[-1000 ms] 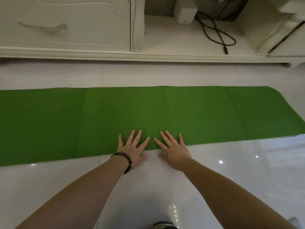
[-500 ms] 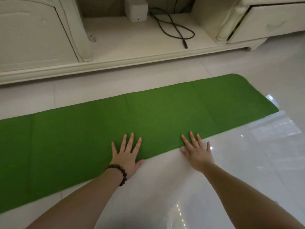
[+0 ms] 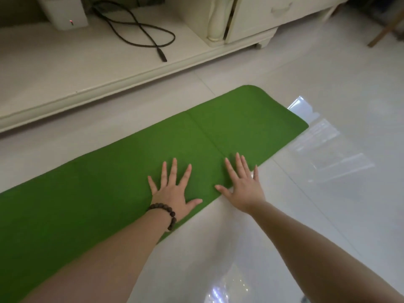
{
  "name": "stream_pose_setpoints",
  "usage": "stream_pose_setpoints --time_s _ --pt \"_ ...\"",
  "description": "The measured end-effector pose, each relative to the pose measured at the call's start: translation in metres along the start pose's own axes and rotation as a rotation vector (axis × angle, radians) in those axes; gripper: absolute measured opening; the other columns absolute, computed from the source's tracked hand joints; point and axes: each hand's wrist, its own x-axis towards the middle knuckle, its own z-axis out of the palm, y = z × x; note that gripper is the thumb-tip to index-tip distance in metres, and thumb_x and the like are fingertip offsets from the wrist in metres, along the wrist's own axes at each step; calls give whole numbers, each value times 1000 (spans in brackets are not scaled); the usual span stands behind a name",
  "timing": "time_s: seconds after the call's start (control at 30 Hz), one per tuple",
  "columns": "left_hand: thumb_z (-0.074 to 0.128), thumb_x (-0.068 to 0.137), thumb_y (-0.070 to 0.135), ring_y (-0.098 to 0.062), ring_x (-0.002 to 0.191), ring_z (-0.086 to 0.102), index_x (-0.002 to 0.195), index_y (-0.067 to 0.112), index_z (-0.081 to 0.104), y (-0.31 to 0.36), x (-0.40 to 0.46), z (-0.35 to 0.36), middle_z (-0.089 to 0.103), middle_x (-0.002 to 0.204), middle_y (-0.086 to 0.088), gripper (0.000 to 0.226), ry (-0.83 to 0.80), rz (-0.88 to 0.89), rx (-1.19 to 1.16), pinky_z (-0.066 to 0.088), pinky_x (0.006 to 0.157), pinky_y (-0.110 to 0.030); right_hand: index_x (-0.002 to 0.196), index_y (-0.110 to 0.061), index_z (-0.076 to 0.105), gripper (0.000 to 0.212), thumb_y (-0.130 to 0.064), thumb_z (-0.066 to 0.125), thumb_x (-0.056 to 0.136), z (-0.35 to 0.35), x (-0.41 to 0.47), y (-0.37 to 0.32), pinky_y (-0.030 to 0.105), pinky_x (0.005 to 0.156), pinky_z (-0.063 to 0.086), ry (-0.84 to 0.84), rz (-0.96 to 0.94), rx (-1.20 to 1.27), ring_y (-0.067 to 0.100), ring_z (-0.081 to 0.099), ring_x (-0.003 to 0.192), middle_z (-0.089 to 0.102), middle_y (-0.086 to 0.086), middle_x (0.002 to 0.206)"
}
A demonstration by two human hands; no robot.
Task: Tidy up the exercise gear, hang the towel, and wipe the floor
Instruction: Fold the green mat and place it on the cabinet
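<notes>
Both hands lie flat on the green exercise mat (image 3: 122, 180), which is spread long on the pale floor (image 3: 328, 88) beside the cream cabinet (image 3: 91, 68). The left hand (image 3: 172, 193) and the right hand (image 3: 243, 184) press with straight, spread fingers and grasp nothing. I judge the tidying hardly begun: the mat is not rolled, and I see no towel.

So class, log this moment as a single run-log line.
step: flatten green exercise mat | left hand: flat on mat | right hand: flat at mat edge | mat: unrolled on floor
</notes>
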Motion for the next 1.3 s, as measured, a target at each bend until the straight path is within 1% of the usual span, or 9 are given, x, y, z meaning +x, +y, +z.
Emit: stream_pose_setpoints --time_s 0.13,0.37,0.47,0.63,0.73,0.93,1.07,1.13,1.3 --pt "37 70 88 -26 134 -41 138 39 -36 2 17 4 -53 139 -2 111 -119 -85 -7 -15 108 -63 147 -39 -15 75 -75 7 84 16 4 4 47 117 -10 -62 -195 -13 18 -25 142 -24 -3 155" --pt "38 71 87 -33 121 -50 126 35 -48 4 27 -5 -63 127 -6 115 -298 -106 42 -13 105 -70 151 -25 -6 79 -68 17 90 -5 71 109 49 118 -2 7 483 165 19 -13 146 -13 2 159" --pt "36 70 88 -33 120 -50 124 34 -51 5 28 -5 -66 119 -6 115 -314 -114 56 -12 105 -70 151 -13 -5 78 -61 18 94 -22 92 110 42 118 -8 195 460 139 21 -13 146 -12 8 159" --pt "35 69 89 -33 120 -51 123 34 -52 7 28 -5 -68 117 -6 116 -320 -122 59 -13 104 -70 151 -20 -8 73 -61 16 95 -13 103 164 47 118 -3 -91 479 191 16 -11 146 -14 -1 159" --pt "34 69 89 -33 122 -51 124 34 -52 7 29 -4 -68 117 -6 115 -314 -124 59 -13 104 -70 151 -15 -8 72 -56 17 97 -23 114 185 50 118 -1 3 687 222 18 -10 146 -13 3 159" --pt "34 70 89 -33 122 -51 127 34 -50 7 29 -3 -67 120 -5 116 -292 -119 54 -14 104 -69 151 -10 -1 63 -43 15 101 -30 122 139 52 117 -1 20 695 153 22 -9 146 -7 6 160" --pt "35 69 89 -31 123 -51 132 36 -46 4 28 1 -64 126 -4 115 -242 -100 37 -16 104 -69 151 -14 -1 67 -51 19 99 -20 76 4 48 117 -9 195 172 165 21 -13 146 -11 3 158" --pt "35 68 90 -30 123 -50 133 37 -44 4 27 2 -60 131 -3 114 -217 -96 34 -16 104 -68 150 -23 -3 63 -54 13 98 7 37 -55 51 116 -10 102 -91 157 16 -21 144 -15 -5 156" --pt "36 67 90 -31 133 -42 137 39 -37 5 31 3 -51 141 -2 113 -176 -95 16 -16 104 -68 150 -32 -2 56 -51 5 98 40 25 -69 52 117 -4 76 -43 97 17 -17 145 -7 -7 158"
